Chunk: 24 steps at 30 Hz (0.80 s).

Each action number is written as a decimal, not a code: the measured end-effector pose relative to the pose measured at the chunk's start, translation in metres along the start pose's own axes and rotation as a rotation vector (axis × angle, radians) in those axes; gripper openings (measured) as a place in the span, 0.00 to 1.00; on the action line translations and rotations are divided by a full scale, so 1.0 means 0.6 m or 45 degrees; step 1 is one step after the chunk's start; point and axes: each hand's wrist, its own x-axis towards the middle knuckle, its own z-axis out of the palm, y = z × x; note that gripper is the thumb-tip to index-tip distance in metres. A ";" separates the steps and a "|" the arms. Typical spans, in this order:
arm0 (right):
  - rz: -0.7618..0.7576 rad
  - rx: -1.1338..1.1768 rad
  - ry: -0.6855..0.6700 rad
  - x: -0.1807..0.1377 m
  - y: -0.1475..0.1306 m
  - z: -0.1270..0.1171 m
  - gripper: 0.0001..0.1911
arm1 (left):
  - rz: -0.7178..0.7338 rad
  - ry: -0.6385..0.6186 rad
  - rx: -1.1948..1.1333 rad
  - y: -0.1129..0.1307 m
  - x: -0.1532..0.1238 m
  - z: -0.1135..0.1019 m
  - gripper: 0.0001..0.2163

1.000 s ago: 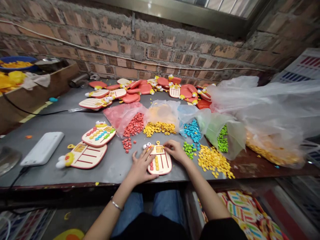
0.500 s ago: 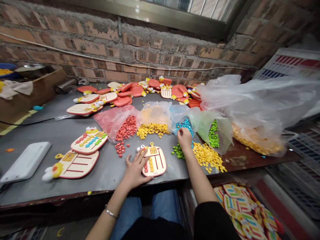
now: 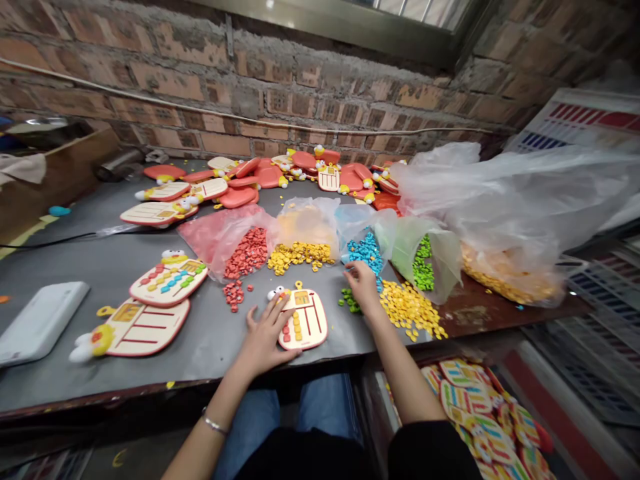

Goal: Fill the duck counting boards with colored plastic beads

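Head view, placing everything off the cream board (image 3: 314, 319): it lies flat on the desk (image 3: 215, 320), just behind the front edge, so little margin on the near side. Left of it, grey desk surface runs to two overlapped boards (image 3: 165, 283); most sliding room is there. Behind it, a narrow strip, then the bag mouths. Right of it, tighter: loose green pieces (image 3: 349, 302) near, loose yellow pieces (image 3: 413, 311) beyond, reaching close to the edge.

Left hand (image 3: 264, 337) sits on the board's left side, grip spread, fingers across it. Right hand (image 3: 364, 288) is back-right of the board, by the blue heap; grip curled, can't tell if it pinches a piece.

Board slots: seated red pieces (image 3: 286, 332) and seated yellow pieces (image 3: 297, 327) in the left two, right two bare.

Containers: red-tinted bag (image 3: 203, 233) back-left of the board, red pieces (image 3: 247, 252) spilling out. Orange-tinted bag (image 3: 307, 219) straight behind, yellow at its mouth. Blue-tinted bag (image 3: 350, 220) back-right, blue pieces (image 3: 366, 248) in it. Green-tinted bag (image 3: 400, 252) further right, green inside. Big clear bag (image 3: 500, 200) far right, yellow-orange pieces (image 3: 500, 283) at its bottom.
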 end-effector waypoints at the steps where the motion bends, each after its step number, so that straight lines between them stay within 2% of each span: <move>1: -0.046 0.108 -0.052 -0.011 -0.020 0.006 0.07 | -0.005 -0.007 -0.003 0.001 0.000 -0.001 0.34; 4: -0.185 0.247 -0.275 -0.038 -0.070 0.035 0.09 | -0.013 -0.003 -0.014 0.003 0.001 -0.002 0.34; 7: -0.282 0.127 -0.413 -0.050 -0.089 0.063 0.09 | -0.005 0.005 -0.020 0.003 0.001 -0.002 0.34; 11: -0.296 0.014 -0.413 -0.050 -0.083 0.078 0.07 | -0.014 0.007 -0.008 0.004 0.001 -0.002 0.35; 16: -0.244 0.087 -0.474 -0.049 -0.085 0.076 0.09 | -0.038 -0.003 -0.004 0.005 0.002 -0.002 0.35; 21: -0.090 0.193 -0.420 -0.049 -0.086 0.071 0.08 | -0.047 -0.012 -0.024 0.003 0.002 -0.001 0.34; 24: -0.083 0.234 -0.513 -0.055 -0.087 0.057 0.07 | -0.053 -0.018 -0.027 0.004 0.002 -0.002 0.35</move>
